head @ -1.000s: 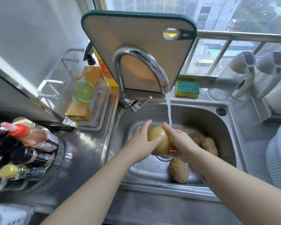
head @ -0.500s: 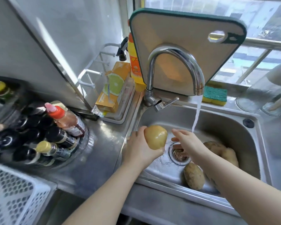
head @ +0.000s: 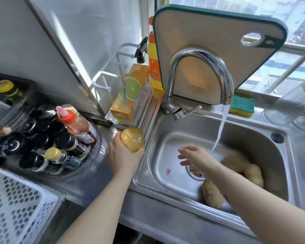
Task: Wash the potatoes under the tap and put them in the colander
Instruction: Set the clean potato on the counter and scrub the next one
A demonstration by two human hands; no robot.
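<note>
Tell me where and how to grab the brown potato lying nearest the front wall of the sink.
Grip the brown potato across its narrow middle, coming from above with the free right hand. It lies flat with its long axis running front to back, so fingers can close on its two long sides, which look clear.

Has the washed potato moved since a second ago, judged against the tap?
Yes. The washed potato, in the left hand, has gone left from under the tap, past the sink rim.

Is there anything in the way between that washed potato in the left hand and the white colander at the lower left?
The left hand holds the washed potato above the counter. A round tray of bottles sits between it and the white colander; carried above the bottles, nothing visible blocks it.
</note>
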